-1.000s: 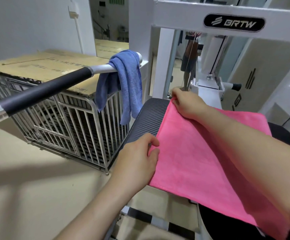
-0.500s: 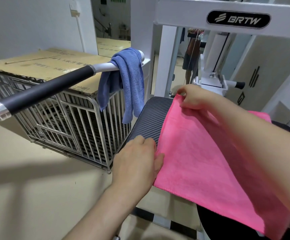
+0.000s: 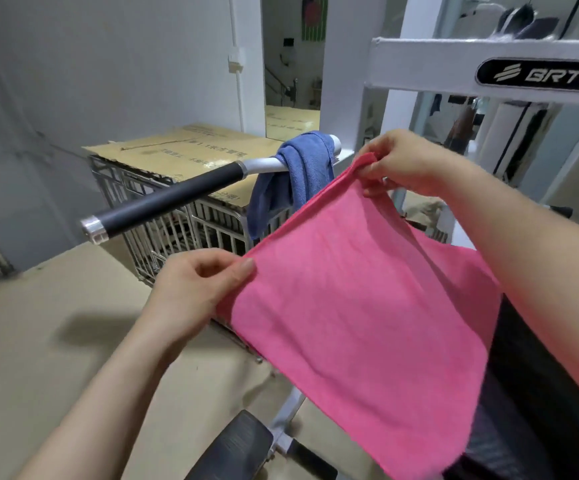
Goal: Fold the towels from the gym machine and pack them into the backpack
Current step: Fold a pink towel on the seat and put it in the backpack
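Note:
A pink towel (image 3: 360, 313) is folded double and held up in the air in front of me. My left hand (image 3: 194, 289) pinches its near left corner between thumb and fingers. My right hand (image 3: 402, 161) pinches the far corner, higher up. The towel's lower right part drapes down over the black padded seat (image 3: 537, 393). A blue towel (image 3: 295, 178) hangs bunched over the gym machine's handle bar (image 3: 177, 199), just left of my right hand. No backpack is in view.
A steel wire cage (image 3: 184, 230) topped with cardboard (image 3: 184, 150) stands behind the bar. The white machine frame (image 3: 454, 71) with a BRTW badge crosses the upper right. A black pad (image 3: 243, 445) sits low at the centre. Beige floor lies to the left.
Both hands have lifted the pink towel's left edge off the seat pad into the air. My left hand went from resting flat on the edge to pinching the corner. The view tilted up.

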